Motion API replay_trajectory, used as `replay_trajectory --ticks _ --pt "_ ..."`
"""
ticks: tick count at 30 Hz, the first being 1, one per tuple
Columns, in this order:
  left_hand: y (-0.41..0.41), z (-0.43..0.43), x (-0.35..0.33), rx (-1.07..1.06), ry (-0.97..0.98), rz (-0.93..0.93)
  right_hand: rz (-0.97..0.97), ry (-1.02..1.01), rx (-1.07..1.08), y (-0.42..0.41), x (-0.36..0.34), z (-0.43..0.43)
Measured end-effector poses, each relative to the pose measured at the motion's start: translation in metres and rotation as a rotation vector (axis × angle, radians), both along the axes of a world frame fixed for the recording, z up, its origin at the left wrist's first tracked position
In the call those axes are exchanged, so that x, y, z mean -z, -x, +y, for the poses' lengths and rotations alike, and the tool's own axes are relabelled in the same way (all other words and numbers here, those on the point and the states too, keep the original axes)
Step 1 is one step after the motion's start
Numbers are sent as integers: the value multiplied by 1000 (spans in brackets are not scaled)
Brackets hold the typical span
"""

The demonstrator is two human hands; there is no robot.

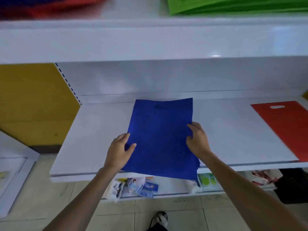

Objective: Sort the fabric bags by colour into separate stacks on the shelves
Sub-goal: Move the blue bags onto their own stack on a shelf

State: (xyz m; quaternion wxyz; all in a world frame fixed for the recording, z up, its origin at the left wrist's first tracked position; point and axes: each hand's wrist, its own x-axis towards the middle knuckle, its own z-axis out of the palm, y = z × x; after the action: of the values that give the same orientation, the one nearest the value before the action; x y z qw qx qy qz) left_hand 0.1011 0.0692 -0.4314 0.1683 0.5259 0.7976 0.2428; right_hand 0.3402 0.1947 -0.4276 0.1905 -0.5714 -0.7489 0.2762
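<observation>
A stack of blue fabric bags [160, 137] lies on the middle white shelf [93, 130], its near end hanging over the front edge. My left hand [119, 151] pinches the stack's left edge, thumb on top. At the right edge, my right hand [197, 140] grips the stack with curled fingers. A red bag [283, 124] lies flat at the far right of the same shelf. On the upper shelf sit a green stack [233, 5] at the right and a red and blue pile [46, 7] at the left.
A yellow panel [30, 104] closes the shelf's left side. The lower shelf [166, 192] holds packets and leaflets, with a black object [293, 185] at the right. My sandalled foot [159, 219] stands on the tiled floor.
</observation>
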Motion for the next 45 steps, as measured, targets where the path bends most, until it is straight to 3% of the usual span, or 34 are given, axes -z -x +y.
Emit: replay_trajectory --ticks 3,5,9,11,18,24,34,45 --pt "5 23 19 -22 244 171 -266 50 -30 13 23 24" --pt "3 28 24 -103 313 132 -340 119 68 15 31 30" --pt "-6 37 27 -101 254 -119 -200 179 154 10 40 39" --pt "-12 41 24 -41 263 -137 -126 199 169 4 38 42" --pt "-21 42 13 44 338 -88 -184 156 99 -19 20 30" --pt "-34 4 -40 105 259 35 -53 104 87 -36 -39 -19" --pt "-94 -109 -196 167 -41 93 76 -316 72 -77 -213 -132" --pt "-51 -141 -320 49 -390 228 248 -701 -58 -8 -332 -148"
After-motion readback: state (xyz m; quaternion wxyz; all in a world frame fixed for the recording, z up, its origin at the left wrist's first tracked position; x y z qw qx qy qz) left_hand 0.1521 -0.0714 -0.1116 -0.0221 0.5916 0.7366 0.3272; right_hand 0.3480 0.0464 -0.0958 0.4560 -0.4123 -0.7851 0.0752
